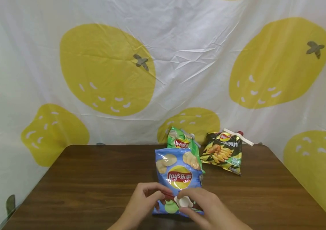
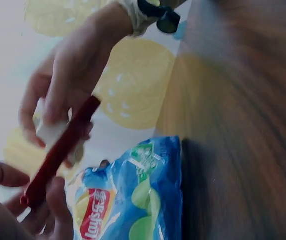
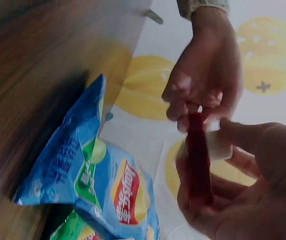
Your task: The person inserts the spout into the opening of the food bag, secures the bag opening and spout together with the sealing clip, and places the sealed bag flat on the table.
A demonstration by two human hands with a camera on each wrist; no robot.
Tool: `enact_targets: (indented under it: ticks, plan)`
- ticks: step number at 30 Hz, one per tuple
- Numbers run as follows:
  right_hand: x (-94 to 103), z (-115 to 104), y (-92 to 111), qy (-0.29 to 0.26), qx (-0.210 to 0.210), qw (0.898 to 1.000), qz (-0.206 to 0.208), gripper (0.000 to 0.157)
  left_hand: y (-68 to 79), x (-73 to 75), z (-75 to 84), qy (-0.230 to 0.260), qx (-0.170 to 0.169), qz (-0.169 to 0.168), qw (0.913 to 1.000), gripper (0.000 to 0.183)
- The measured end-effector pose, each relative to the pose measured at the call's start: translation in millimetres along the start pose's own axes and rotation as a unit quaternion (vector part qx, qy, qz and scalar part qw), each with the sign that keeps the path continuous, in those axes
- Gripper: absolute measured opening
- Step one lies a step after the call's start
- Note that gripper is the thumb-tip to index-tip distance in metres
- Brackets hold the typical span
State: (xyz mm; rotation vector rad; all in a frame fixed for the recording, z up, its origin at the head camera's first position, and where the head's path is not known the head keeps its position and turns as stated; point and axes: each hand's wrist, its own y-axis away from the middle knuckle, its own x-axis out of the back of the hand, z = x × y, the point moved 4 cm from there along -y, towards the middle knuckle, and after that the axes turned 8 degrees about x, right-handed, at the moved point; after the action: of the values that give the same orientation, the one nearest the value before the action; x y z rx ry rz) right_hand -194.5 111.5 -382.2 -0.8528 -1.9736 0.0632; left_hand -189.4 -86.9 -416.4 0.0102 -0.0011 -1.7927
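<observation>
Red-and-white clip [image 2: 63, 150] | both hands [image 1: 140, 200] [image 1: 207, 204] partly curled, pinching it | blue bag [image 1: 178, 177] reads "Lay's 乐事"

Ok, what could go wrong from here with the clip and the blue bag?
The left hand pinches one end of the red clip and the right hand grips the white cap, so it might twist or slip. Neither hand seems to steady the blue bag; a bump could tip it toward the green bag behind.

Head view forward-down, wrist views close
</observation>
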Motion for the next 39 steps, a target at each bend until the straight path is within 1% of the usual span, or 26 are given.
enact_targets:
  ticks: [2,4,6,7,9,10,12,14,16,19,22,25,27,29,32,34,36,39]
  plan:
    - [-3.0,-2,0,0.035,0.023,0.999,0.017,0.02,0.9,0.3,-0.8,-0.01,0.01,0.031,0.9994,0.024]
    - [-5.6,-5,0,0.069,0.059,0.995,0.047,0.022,1.2,0.2,-1.8,-0.004,0.018,0.048,0.9987,0.025]
    - [-7.6,-7,0,0.094,0.092,0.989,0.075,0.025,1.0,-0.3,-2.5,0.007,0.022,0.052,0.9984,0.027]
    - [-8.3,-8,-1,0.1,0.098,0.987,0.084,0.026,1.0,-0.9,-2.5,0.011,0.021,0.049,0.9985,0.028]
    - [-9.0,-8,0,0.102,0.096,0.986,0.093,0.026,0.7,-1.6,-2.3,0.008,0.014,0.043,0.9989,0.028]
    - [-8.8,-7,0,0.097,0.089,0.987,0.094,0.026,0.6,-1.9,-1.9,-0.003,0.007,0.04,0.9992,0.027]
    - [-7.8,-4,0,0.084,0.068,0.99,0.091,0.024,0.9,-2.5,-0.2,-0.037,-0.011,0.036,0.9986,0.024]
    - [-6.3,-2,1,0.074,0.051,0.992,0.087,0.023,1.0,-2.3,1.4,-0.079,-0.028,0.041,0.9956,0.02]
    - [-4.7,0,0,0.073,0.055,0.992,0.087,0.023,1.2,-2.0,3.1,-0.125,-0.042,0.051,0.9899,0.019]
    - [-2.6,0,0,0.07,0.065,0.992,0.085,0.023,0.5,-0.1,5.1,-0.177,-0.054,0.064,0.9807,0.015]
    - [0.1,1,0,0.067,0.071,0.992,0.081,0.023,-0.2,1.6,7.3,-0.212,-0.07,0.059,0.9729,0.013]
    - [2.7,2,0,0.073,0.056,0.993,0.07,0.021,-0.1,2.8,9.8,-0.235,-0.089,0.037,0.9672,0.014]
    - [3.9,2,1,0.086,0.054,0.993,0.064,0.021,0.5,3.5,11.7,-0.245,-0.101,0.021,0.9639,0.015]
    - [4.5,1,1,0.108,0.061,0.99,0.06,0.021,1.1,4.5,13.4,-0.249,-0.104,0.009,0.9629,0.016]
    - [4.3,-1,2,0.155,0.087,0.982,0.056,0.023,1.9,5.7,15.2,-0.254,-0.108,0.002,0.9611,0.017]
    - [3.8,-3,2,0.174,0.096,0.979,0.049,0.024,2.5,6.5,15.5,-0.258,-0.113,0.002,0.9595,0.017]
    - [3.9,-3,2,0.178,0.095,0.979,0.037,0.025,3.0,7.3,14.6,-0.265,-0.117,0.004,0.9571,0.016]
    - [5.0,-5,2,0.172,0.105,0.979,0.026,0.028,4.1,8.5,9.9,-0.264,-0.11,-0.006,0.9583,0.017]
